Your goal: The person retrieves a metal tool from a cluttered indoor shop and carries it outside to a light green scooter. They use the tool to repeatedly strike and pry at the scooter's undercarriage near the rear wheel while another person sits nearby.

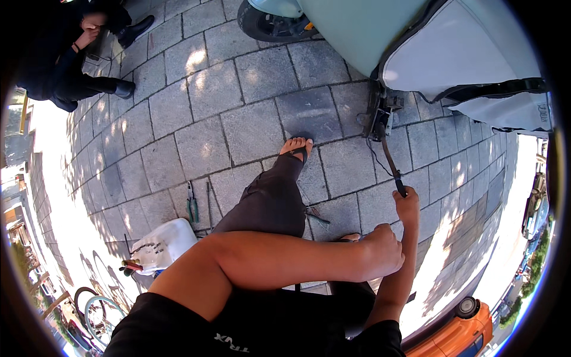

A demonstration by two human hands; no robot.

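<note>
Grips lever by black handle, right hand wrapped closed | holds left hand beside right forearm, fingers curled, contents: can't tell | lever loc: at black mechanism beside pale-green vehicle

A slim, black-ended brown bar slants above grey paving.

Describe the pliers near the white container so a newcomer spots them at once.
On the grey paving, find the white container left of the person's dark-trousered leg. Just beyond its top edge lie the pliers. Two teal handles set them apart from the thin straight rod on their right.
</note>
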